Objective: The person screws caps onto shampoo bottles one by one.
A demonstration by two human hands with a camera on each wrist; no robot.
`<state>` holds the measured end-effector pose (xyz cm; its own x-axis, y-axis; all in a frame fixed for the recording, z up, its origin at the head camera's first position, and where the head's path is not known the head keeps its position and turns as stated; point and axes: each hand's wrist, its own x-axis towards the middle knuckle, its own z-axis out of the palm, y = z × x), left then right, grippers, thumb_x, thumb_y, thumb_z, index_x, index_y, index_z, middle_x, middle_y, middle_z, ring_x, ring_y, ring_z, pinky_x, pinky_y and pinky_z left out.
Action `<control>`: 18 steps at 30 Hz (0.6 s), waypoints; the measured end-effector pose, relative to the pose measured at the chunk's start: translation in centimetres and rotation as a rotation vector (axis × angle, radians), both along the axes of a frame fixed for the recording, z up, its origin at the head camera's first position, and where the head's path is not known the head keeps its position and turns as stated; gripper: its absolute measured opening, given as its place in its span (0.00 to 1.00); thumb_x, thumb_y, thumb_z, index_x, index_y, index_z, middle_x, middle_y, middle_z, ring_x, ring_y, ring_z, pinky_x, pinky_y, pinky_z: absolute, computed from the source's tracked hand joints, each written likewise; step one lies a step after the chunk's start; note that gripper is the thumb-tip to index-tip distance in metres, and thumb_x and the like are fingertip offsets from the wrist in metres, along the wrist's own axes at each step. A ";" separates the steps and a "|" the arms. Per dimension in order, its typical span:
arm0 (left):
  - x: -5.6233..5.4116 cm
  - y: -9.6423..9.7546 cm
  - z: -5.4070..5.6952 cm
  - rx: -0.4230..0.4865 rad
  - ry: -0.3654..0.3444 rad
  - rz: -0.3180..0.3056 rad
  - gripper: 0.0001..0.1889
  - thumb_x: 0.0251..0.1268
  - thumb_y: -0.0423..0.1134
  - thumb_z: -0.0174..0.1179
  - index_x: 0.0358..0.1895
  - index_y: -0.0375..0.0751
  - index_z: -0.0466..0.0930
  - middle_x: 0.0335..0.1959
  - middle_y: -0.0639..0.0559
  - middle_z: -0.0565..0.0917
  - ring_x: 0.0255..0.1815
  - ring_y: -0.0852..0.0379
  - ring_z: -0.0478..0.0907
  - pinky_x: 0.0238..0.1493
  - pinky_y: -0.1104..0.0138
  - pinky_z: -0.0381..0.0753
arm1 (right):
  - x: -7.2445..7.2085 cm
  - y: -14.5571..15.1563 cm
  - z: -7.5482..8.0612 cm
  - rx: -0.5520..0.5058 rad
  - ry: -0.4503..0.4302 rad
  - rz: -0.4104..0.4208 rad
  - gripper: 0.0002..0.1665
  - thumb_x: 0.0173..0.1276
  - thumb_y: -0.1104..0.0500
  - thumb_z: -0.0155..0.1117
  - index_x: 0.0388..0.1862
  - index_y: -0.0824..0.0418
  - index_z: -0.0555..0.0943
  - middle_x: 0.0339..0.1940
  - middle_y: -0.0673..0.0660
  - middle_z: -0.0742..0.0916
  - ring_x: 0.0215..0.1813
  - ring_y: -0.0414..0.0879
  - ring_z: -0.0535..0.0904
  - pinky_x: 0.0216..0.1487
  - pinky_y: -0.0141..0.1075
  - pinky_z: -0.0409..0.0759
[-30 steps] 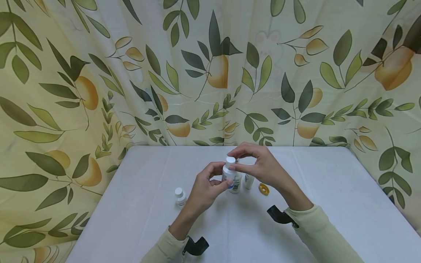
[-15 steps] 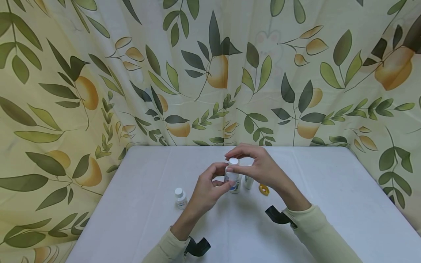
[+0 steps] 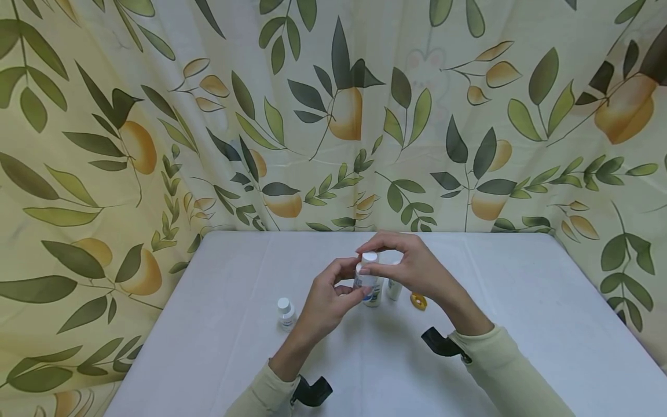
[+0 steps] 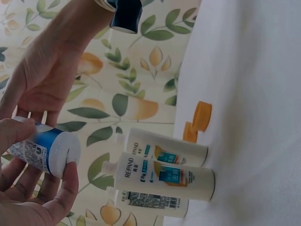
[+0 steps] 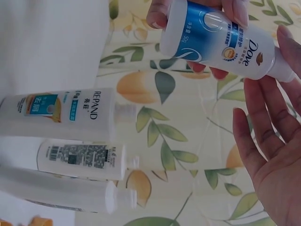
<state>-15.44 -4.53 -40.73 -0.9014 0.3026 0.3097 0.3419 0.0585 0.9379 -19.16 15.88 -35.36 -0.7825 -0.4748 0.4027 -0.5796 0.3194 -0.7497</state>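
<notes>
My left hand (image 3: 328, 298) grips the body of a small white and blue Dove bottle (image 5: 218, 42), raised above the table. Thumb and fingers of my right hand (image 3: 417, 263) pinch its white cap (image 3: 370, 256) at the top. In the left wrist view the bottle's blue band and its pale base show between the left fingers. Close behind the hands stand several white REPAND bottles (image 4: 164, 176), upright on the table and partly hidden in the head view.
Left of the hands stands another small white bottle (image 3: 286, 315). A yellow-orange ring-shaped piece (image 3: 418, 300) lies right of the REPAND bottles. The white table (image 3: 208, 359) ends at a leaf-and-fruit patterned curtain (image 3: 312, 174). Black wrist mounts (image 3: 312, 392) jut from both sleeves.
Both hands and the Dove bottle have shifted slightly, the bottle a little to the right. Over the last half second they stay almost still, the same grip kept.
</notes>
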 end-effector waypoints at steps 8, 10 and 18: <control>-0.1 -0.1 -0.1 -0.006 -0.008 0.005 0.26 0.63 0.31 0.70 0.65 0.43 0.75 0.60 0.52 0.80 0.57 0.54 0.79 0.52 0.65 0.86 | 0.2 0.2 0.2 0.028 -0.010 -0.013 0.19 0.60 0.55 0.80 0.51 0.47 0.87 0.46 0.41 0.88 0.55 0.40 0.83 0.61 0.48 0.80; -0.1 -0.1 -0.1 -0.004 -0.009 0.005 0.26 0.63 0.31 0.70 0.64 0.43 0.75 0.60 0.52 0.80 0.57 0.53 0.79 0.53 0.65 0.86 | 0.2 0.3 0.2 0.033 -0.007 -0.015 0.19 0.60 0.55 0.80 0.51 0.47 0.87 0.47 0.41 0.88 0.54 0.40 0.83 0.60 0.48 0.80; 0.0 -0.2 0.0 -0.004 -0.003 0.011 0.25 0.64 0.31 0.70 0.64 0.42 0.75 0.60 0.51 0.80 0.57 0.52 0.79 0.53 0.65 0.86 | 0.2 0.4 0.2 0.043 0.006 -0.008 0.21 0.60 0.55 0.79 0.53 0.47 0.87 0.47 0.41 0.87 0.54 0.40 0.83 0.59 0.44 0.82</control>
<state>-15.47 -4.75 -40.70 -0.9055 0.2943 0.3058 0.3384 0.0659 0.9387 -18.96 16.30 -35.17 -0.7842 -0.4852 0.3868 -0.5812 0.3561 -0.7317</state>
